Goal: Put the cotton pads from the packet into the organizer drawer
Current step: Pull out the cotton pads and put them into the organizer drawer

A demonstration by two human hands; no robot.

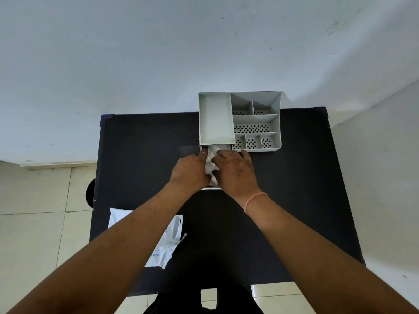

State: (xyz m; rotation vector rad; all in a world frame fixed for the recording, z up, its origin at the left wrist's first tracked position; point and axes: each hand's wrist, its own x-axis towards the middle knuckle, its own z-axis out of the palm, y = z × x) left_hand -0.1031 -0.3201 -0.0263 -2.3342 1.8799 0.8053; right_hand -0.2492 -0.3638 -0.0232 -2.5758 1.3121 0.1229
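A grey organizer (256,120) with several compartments stands at the far side of the black table (145,155). Its drawer (212,188) is pulled out toward me beneath the large left compartment. White cotton pads (211,158) lie in the drawer between my hands. My left hand (191,169) presses on them from the left, and my right hand (235,169) from the right, fingers reaching to the drawer's opening. Both hands hide most of the drawer. The white packet (169,236), torn open and flat, lies on the table near left, partly under my left forearm.
The table stands against a pale wall. Tiled floor shows on the left and below the near edge. A dark round object (90,193) sits by the table's left side. An orange band circles my right wrist (255,199).
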